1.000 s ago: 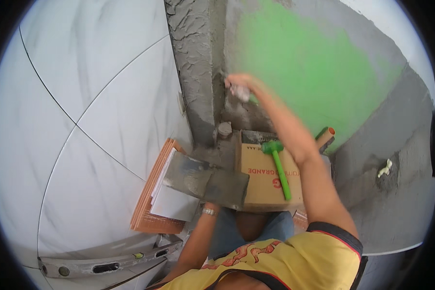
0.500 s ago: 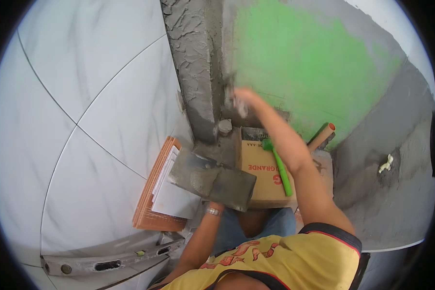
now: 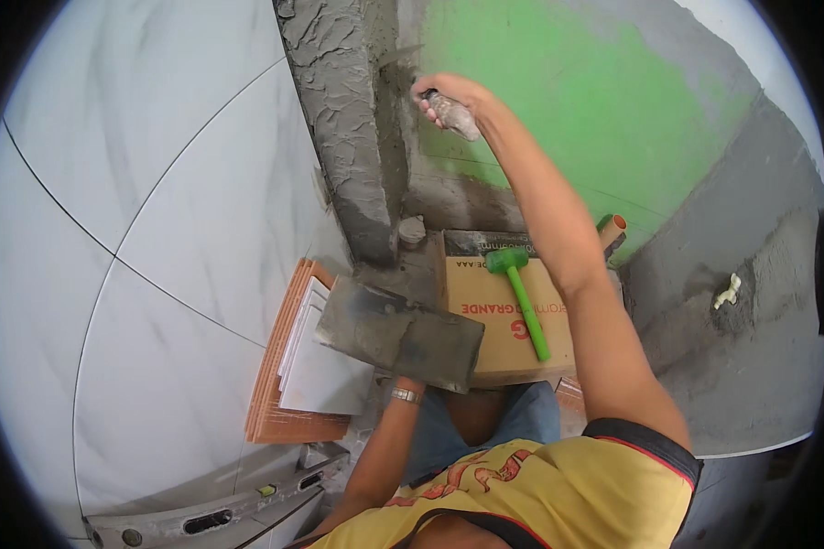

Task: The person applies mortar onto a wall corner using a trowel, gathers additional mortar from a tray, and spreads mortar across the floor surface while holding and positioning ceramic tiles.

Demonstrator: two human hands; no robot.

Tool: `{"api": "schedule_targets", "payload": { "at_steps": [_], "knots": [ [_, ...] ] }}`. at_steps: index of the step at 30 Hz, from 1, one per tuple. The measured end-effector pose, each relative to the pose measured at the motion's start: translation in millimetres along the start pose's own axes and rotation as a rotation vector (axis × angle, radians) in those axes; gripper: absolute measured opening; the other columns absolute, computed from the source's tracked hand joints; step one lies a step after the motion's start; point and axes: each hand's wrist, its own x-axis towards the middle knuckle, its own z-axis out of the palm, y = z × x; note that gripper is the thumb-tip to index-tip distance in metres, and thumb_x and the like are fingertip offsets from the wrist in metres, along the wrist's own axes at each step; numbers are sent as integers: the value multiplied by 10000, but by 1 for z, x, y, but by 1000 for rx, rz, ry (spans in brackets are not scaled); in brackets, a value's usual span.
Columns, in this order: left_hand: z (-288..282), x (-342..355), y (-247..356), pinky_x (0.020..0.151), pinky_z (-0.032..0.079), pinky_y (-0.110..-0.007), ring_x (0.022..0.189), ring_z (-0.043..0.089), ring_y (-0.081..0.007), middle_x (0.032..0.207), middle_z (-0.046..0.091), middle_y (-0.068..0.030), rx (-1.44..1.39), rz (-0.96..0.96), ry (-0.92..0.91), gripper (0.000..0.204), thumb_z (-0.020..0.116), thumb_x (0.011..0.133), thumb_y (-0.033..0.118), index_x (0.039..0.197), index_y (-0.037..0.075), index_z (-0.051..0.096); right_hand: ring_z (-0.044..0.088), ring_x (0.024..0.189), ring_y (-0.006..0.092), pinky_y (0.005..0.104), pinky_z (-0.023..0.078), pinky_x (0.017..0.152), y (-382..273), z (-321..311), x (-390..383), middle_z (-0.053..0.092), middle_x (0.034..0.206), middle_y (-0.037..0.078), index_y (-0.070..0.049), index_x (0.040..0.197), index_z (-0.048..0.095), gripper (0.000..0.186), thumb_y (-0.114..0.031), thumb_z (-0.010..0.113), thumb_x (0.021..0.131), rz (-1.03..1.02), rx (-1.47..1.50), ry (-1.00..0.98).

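Pale, crusted tool handle [image 3: 458, 121]: clenched in our right hand [image 3: 452, 89], apparently for control.
Flat grey rectangular board [image 3: 398, 339]: above our left hand [image 3: 410, 383], seemingly borne from beneath; we cannot tell its grip.
Green mallet [image 3: 527, 306]: below our right hand, on brown cardboard box [image 3: 467, 282].

Looked down from the wearer's head through the left of two side-by-side fisheyes; sat close above the yellow shirt [image 3: 558, 480], faced forward over the cardboard box [image 3: 485, 352], and swept wide from the tiled wall [image 3: 174, 229] to the green-patched wall [image 3: 568, 101], farther off
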Motion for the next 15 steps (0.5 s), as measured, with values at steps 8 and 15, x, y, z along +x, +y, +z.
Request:
{"api": "schedule_targets", "payload": {
  "at_steps": [8,15],
  "knots": [
    [-35,-9,10,1182,272,-398,1393,372,-257,1495,419,-114,129,31,1,544,435,1016,367,1473,79,375,591,531,215,360,492,481,132,-17,85,598,639,95,-42,842,598,174,-202,553,892,161,-292,-74],
    [-48,-1,46,1169,299,-396,1371,405,-264,1463,458,-127,440,218,-54,525,482,998,338,1446,71,421,580,466,196,347,472,411,11,-48,88,589,581,72,-53,822,603,144,-193,630,843,86,-574,-4]
  ]
}}
